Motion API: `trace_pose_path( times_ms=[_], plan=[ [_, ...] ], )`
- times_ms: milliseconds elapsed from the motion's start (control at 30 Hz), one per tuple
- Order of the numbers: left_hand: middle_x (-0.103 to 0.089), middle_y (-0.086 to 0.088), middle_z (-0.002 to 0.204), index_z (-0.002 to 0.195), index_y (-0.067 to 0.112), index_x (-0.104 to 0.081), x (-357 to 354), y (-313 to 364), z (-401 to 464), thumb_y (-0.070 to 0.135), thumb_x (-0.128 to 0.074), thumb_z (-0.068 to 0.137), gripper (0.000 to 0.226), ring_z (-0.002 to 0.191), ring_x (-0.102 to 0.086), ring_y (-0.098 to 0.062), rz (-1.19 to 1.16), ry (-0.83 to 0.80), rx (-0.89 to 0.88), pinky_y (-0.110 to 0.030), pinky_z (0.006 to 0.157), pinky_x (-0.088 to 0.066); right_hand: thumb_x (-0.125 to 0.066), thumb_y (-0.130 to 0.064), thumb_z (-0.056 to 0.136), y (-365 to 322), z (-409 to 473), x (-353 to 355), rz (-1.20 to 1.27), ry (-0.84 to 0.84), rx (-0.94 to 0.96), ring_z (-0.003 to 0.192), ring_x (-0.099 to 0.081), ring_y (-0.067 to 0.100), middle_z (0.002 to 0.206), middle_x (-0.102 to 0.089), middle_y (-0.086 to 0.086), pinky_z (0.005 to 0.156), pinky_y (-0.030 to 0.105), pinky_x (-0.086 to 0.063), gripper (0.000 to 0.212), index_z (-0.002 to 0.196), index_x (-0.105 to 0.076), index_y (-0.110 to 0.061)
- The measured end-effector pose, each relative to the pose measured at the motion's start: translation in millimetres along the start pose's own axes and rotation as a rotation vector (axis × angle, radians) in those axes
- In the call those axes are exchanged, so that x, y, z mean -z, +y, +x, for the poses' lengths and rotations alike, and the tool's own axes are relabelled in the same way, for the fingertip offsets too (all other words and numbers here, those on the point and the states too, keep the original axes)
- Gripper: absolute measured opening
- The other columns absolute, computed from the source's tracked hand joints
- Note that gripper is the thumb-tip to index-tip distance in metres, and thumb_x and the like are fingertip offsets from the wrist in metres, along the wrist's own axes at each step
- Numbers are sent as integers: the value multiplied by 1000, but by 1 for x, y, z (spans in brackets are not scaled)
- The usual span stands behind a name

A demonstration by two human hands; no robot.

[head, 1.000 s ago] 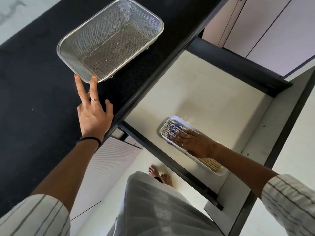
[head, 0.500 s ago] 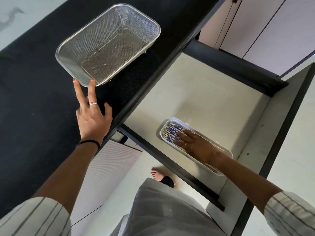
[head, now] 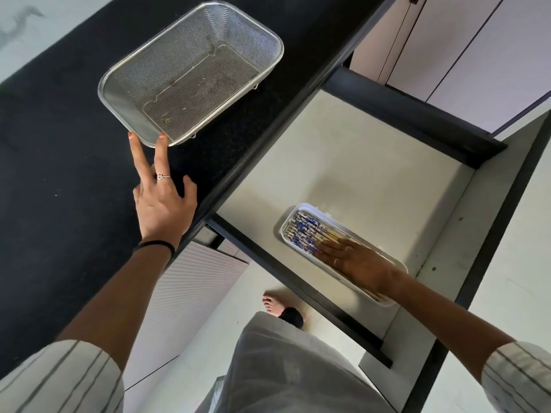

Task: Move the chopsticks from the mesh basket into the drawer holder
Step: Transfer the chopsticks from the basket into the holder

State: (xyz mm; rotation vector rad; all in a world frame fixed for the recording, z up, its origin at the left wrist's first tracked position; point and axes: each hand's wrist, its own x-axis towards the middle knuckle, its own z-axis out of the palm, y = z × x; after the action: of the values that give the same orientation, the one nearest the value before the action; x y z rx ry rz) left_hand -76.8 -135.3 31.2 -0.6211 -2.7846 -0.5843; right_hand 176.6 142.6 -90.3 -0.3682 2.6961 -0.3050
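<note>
My right hand point(head: 357, 262) lies flat, fingers straight, on the chopsticks point(head: 307, 235) in the white holder point(head: 396, 265) in the drawer point(head: 357, 162). At ten o'clock, my left hand point(head: 162, 201) touches the mesh basket point(head: 119, 93) rim on the counter point(head: 44, 174) with two straight fingers.

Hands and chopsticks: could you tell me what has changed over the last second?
The right hand has slid back along the chopsticks in the white holder, uncovering their blue patterned ends. The left hand still touches the rim of the mesh basket with two straight fingers. The basket stays empty; the drawer stays open.
</note>
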Motion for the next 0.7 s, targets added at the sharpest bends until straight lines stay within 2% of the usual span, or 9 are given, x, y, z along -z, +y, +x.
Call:
trace_pose_path(
  times_ms=[67, 133, 233, 367, 433, 567, 700],
  plan=[
    [1, -14, 165, 156, 28, -15, 0, 0, 0, 22, -54, 92, 75, 84, -59, -38, 2, -2, 4, -53, 85, -47, -23, -17, 102, 0, 2, 0, -44, 4, 1, 147, 5, 13, 158, 5, -9, 118, 33, 11, 55, 150, 2, -28],
    [1, -14, 165, 156, 28, -15, 0, 1, 0, 22, -54, 93, 75, 83, -59, -38, 4, -4, 5, -53, 85, -47, -27, -15, 102, -2, 6, 5, -29, 42, 6, 147, 1, 16, 158, -1, -7, 118, 33, 13, 54, 150, -6, -26],
    [0, -14, 165, 156, 28, -15, 0, 1, 0, 22, -53, 92, 74, 81, -58, -37, 5, -2, 0, -53, 84, -48, -35, -14, 101, -8, 15, 9, -115, 141, 4, 145, -13, 18, 157, -15, -5, 119, 31, 0, 51, 148, -20, -25],
    [1, -12, 165, 155, 30, -14, 0, 1, 0, 23, -54, 93, 75, 78, -53, -31, 1, 2, 6, -53, 86, -47, -25, -15, 102, -6, 16, 5, -64, 67, -21, 147, 2, 15, 158, 1, -8, 113, 26, 19, 54, 150, -4, -28],
    [1, -12, 165, 155, 30, -15, 0, 0, 0, 23, -54, 92, 75, 79, -54, -32, -3, 2, 5, -53, 86, -47, -21, -17, 102, 0, 7, 3, -54, 27, -14, 147, 9, 12, 157, 10, -11, 117, 29, 15, 57, 148, 8, -31],
    [1, -12, 165, 155, 30, -15, 0, 0, 0, 23, -54, 92, 75, 83, -57, -35, -5, 0, 6, -53, 86, -47, -22, -20, 100, 9, -11, -4, -92, -29, 11, 146, 10, 13, 158, 10, -10, 121, 39, 3, 61, 149, 13, -32],
    [1, -13, 165, 156, 30, -15, 1, 1, 0, 22, -54, 92, 75, 75, -50, -30, 0, 1, 6, -53, 84, -48, -22, -20, 101, 5, -5, -5, -54, -21, -25, 145, 13, 13, 157, 12, -12, 120, 39, 7, 60, 148, 13, -35]
  ],
)
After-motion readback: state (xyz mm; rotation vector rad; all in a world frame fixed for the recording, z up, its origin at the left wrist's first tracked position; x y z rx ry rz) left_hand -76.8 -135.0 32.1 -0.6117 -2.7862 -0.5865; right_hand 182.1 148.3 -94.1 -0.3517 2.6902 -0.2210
